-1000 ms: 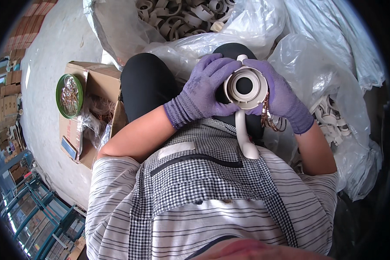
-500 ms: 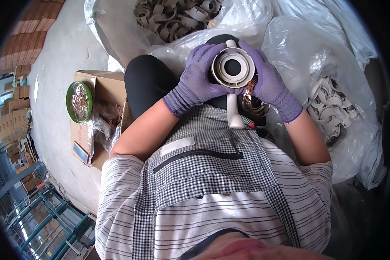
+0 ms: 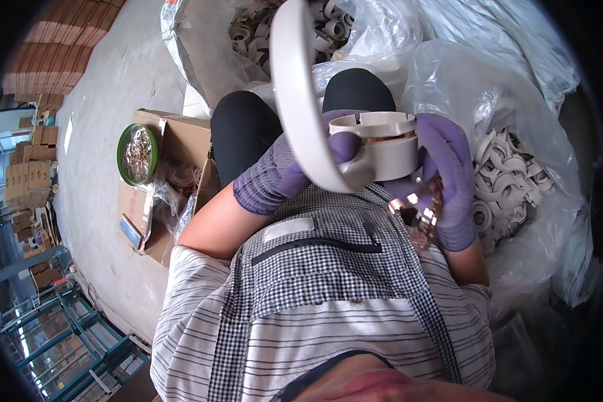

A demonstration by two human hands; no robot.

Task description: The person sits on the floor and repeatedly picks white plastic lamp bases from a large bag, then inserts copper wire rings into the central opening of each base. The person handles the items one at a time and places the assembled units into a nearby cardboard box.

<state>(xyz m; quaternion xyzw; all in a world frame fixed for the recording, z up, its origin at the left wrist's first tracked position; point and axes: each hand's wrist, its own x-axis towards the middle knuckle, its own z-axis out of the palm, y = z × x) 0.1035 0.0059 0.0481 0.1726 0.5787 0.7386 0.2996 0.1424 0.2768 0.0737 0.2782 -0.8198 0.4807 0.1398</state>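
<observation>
Between my hands, above my lap, is a white plastic part with a round ring-shaped housing (image 3: 396, 155) and a long curved arm (image 3: 293, 87) rising at its left. My left hand (image 3: 292, 167), in a purple knit glove, is closed around the part where the arm meets the housing, its thumb in front. A copper-coloured band (image 3: 390, 139) shows in a slot of the housing. My right hand (image 3: 454, 164), also gloved, is at the housing's right side, fingers curled. Several copper-coloured metal strips (image 3: 427, 213), blurred, hang from its palm side; its fingertips are partly hidden.
Ahead, a plastic bag (image 3: 201, 63) holds curved parts (image 3: 254, 33). At right, another clear bag (image 3: 449, 74) contains white rings (image 3: 506, 171). A cardboard box (image 3: 184, 137) stands at left, with a green round dish (image 3: 120, 157) of shiny pieces and a phone-like object (image 3: 130, 231).
The white part has turned from its ring facing up, arm toward me, to lying sideways with its arm raised at left. My right hand has shifted right and lower with the strips.
</observation>
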